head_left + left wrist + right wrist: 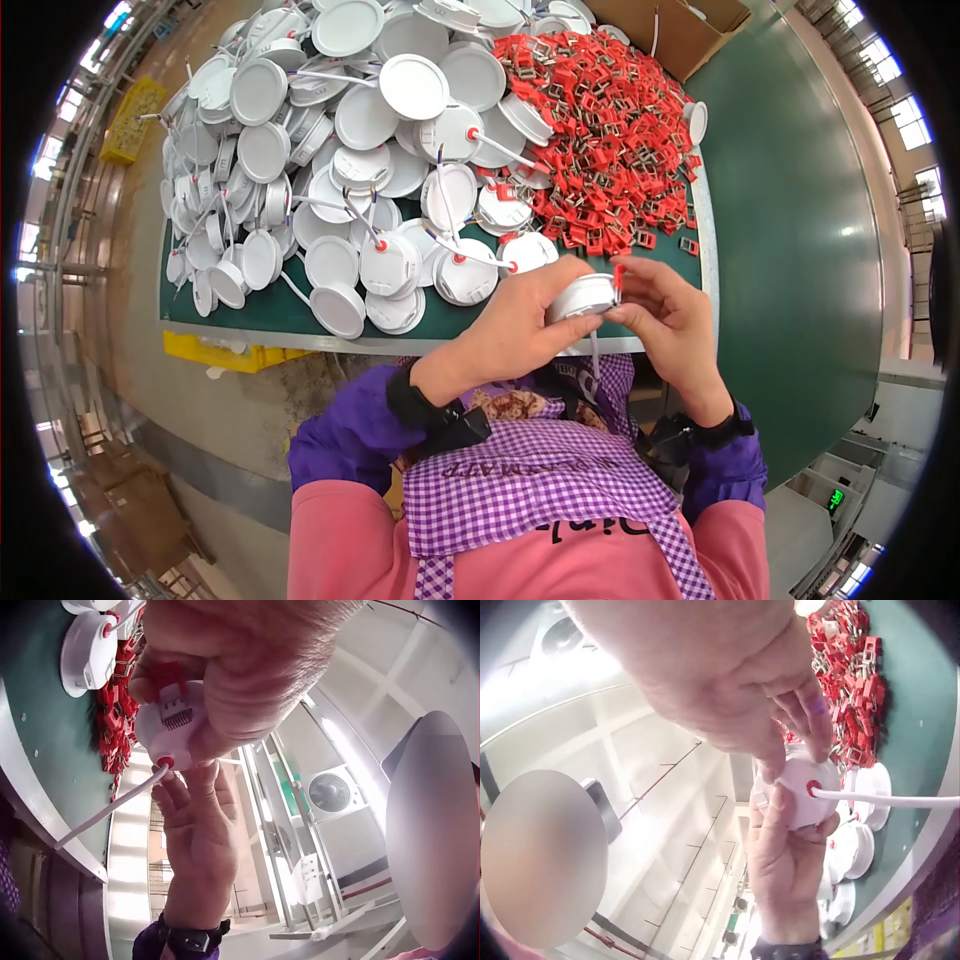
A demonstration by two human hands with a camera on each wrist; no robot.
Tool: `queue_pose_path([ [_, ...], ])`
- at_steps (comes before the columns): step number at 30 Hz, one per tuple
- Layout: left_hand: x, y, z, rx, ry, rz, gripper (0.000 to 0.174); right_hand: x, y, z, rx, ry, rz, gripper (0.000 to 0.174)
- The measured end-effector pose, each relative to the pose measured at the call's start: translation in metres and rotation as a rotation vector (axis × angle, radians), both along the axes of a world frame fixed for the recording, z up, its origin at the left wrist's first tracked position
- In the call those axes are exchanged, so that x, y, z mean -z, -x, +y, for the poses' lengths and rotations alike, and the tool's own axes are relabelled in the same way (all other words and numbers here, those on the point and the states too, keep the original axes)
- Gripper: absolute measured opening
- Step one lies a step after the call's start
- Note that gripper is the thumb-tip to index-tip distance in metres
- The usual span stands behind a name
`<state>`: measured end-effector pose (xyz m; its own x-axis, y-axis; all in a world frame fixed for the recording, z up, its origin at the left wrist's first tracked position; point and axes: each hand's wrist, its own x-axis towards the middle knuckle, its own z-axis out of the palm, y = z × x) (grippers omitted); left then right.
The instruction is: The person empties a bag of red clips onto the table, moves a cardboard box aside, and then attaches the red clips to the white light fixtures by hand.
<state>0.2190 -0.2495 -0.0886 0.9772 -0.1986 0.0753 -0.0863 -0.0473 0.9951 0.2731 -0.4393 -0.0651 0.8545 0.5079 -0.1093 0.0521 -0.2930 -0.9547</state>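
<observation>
My left hand grips a white round downlight above the table's front edge, thumb along its near side. My right hand pinches a red spring clip at the downlight's right side, between thumb and fingers. The left wrist view shows a red clip with a coiled spring against the downlight's housing, partly covered by the left fingers. A white cable hangs from the red grommet on its back. In the right wrist view, both hands' fingertips meet around the downlight.
A large heap of white downlights with cables covers the left of the green table. Right of it lies a pile of red spring clips. A cardboard box stands behind; a yellow crate sits below the front edge.
</observation>
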Motion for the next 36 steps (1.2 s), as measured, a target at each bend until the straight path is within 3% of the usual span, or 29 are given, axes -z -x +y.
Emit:
queue_pose_path([
  [2, 0.001, 0.002, 0.000, 0.015, -0.026, 0.037, 0.032, -0.002, -0.008, 0.001, -0.049, -0.003, 0.036, 0.041],
  [4, 0.009, 0.003, -0.006, -0.033, 0.233, 0.142, 0.037, -0.008, -0.016, 0.004, -0.082, 0.008, 0.158, 0.039],
  [6, 0.010, 0.001, -0.004, -0.013, 0.242, 0.153, 0.043, -0.014, -0.034, 0.008, -0.148, 0.026, 0.042, 0.035],
  [8, 0.009, 0.002, -0.003, -0.269, 0.115, 0.005, 0.047, -0.024, -0.068, 0.004, -0.071, 0.059, 0.176, 0.032],
  [9, 0.009, 0.004, 0.003, -0.396, 0.042, -0.064, 0.042, -0.031, -0.092, -0.002, -0.013, 0.018, 0.070, 0.033],
  [10, 0.008, 0.009, 0.013, -0.396, 0.049, -0.064, 0.042, -0.041, -0.121, -0.008, 0.045, -0.023, -0.038, 0.033],
  [12, 0.004, 0.020, 0.035, -0.340, -0.399, -0.106, 0.032, -0.065, -0.176, -0.015, 0.217, -0.188, -0.256, 0.035],
  [13, 0.007, 0.024, 0.038, -0.329, -0.396, -0.107, 0.032, -0.081, -0.191, -0.007, 0.274, -0.334, -0.331, 0.035],
  [15, 0.015, 0.033, 0.041, -0.473, -0.637, -0.161, 0.024, -0.102, -0.201, -0.008, 0.339, -0.479, -0.413, 0.035],
  [16, 0.017, 0.037, 0.043, -0.462, -0.634, -0.164, 0.024, -0.106, -0.202, -0.016, 0.309, -0.389, -0.410, 0.031],
  [18, 0.021, 0.043, 0.043, -0.468, -0.906, -0.157, 0.031, -0.102, -0.190, -0.026, 0.249, -0.072, -0.381, 0.021],
  [21, 0.027, 0.043, 0.038, -0.555, -0.893, -0.171, 0.041, -0.053, -0.150, -0.046, 0.101, 0.428, -0.346, 0.011],
  [23, 0.026, 0.042, 0.036, -0.555, -0.883, -0.116, 0.047, -0.011, -0.123, -0.059, 0.035, 0.704, -0.526, 0.014],
  [25, 0.027, 0.037, 0.037, -0.571, -0.892, -0.120, 0.059, 0.016, -0.106, -0.069, 0.041, 0.800, -0.540, 0.016],
  [28, 0.029, 0.036, 0.037, -0.597, -0.981, -0.155, 0.062, 0.039, -0.091, -0.070, 0.048, 0.837, -0.523, 0.019],
  [32, 0.021, 0.035, 0.035, -0.525, -1.076, 0.014, 0.059, 0.042, -0.090, -0.072, 0.020, 0.848, -0.487, 0.018],
  [34, 0.015, 0.032, 0.031, -0.576, -1.065, -0.038, 0.054, 0.039, -0.088, -0.067, -0.019, 0.827, -0.505, 0.016],
  [36, 0.013, 0.030, 0.029, -0.650, -0.872, -0.106, 0.050, 0.031, -0.079, -0.061, 0.018, 0.803, -0.343, 0.016],
])
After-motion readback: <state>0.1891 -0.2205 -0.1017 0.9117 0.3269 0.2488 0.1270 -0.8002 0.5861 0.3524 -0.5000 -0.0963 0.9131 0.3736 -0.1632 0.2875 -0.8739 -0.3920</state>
